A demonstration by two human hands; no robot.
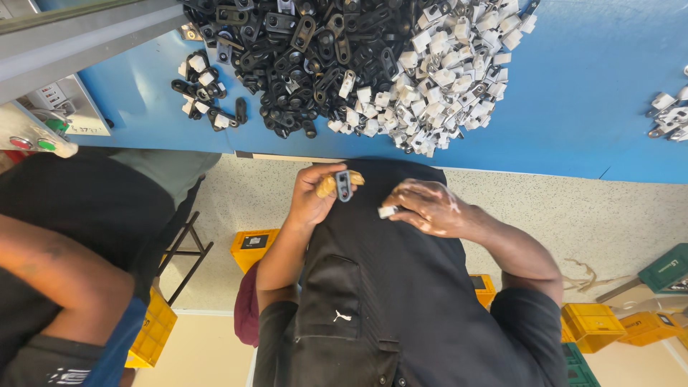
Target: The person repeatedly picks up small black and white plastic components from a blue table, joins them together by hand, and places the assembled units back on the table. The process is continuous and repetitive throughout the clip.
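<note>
My left hand (315,195) pinches a black clip (344,185) at the fingertips; right hand (428,208) nips a white piece (387,211); blue table (573,107) edge just beyond, open room between.

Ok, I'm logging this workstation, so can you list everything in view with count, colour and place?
Black plastic parts pile: many, black, table top centre.
White plastic parts pile: many, white, right of the black pile.
Small mixed cluster: several, black and white, left of the piles.
Loose white parts: a few, table's right edge.
Table: one, blue.
Control box: one, grey, red and green buttons, far left.
Crates: several, yellow and green, floor.
Co-worker's arm: one, left.
Left hand: holds a black part.
Right hand: holds a white part.
</note>
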